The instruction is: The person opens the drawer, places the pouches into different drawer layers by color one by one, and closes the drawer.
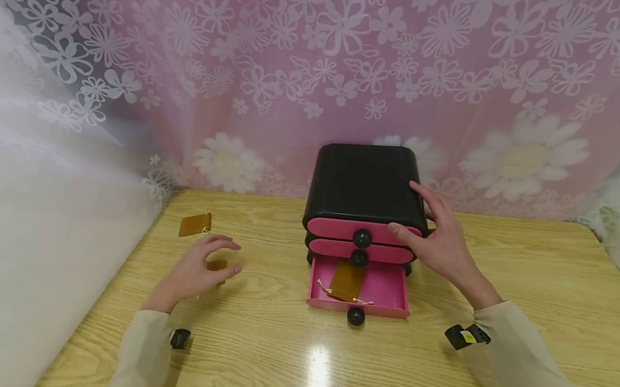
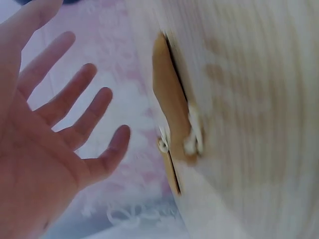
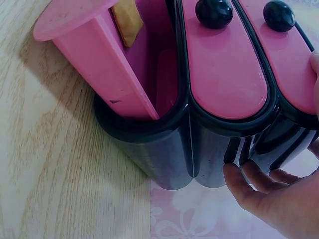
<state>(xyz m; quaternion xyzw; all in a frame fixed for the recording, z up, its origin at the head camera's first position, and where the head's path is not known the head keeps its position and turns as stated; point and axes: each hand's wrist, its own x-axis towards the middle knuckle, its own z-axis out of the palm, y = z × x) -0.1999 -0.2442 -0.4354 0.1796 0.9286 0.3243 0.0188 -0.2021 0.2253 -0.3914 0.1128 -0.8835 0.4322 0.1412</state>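
A person's left hand [image 1: 195,272], fingers spread and holding nothing, hovers over a brown pouch [image 1: 217,265] on the wooden table [image 1: 530,268]. The right hand [image 1: 438,241], fingers straight, rests against the black chest [image 1: 363,183]. Its pink bottom drawer [image 1: 390,293] stands open with a pouch inside. Another pouch lies near the left edge.

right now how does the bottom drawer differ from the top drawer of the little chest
The bottom drawer is pulled out; the top drawer is pushed in. The bottom drawer shows a brown pouch lying inside; the top drawer's inside is hidden. The right hand touches the top drawer's front, not the bottom drawer. Both are pink with a round black knob.
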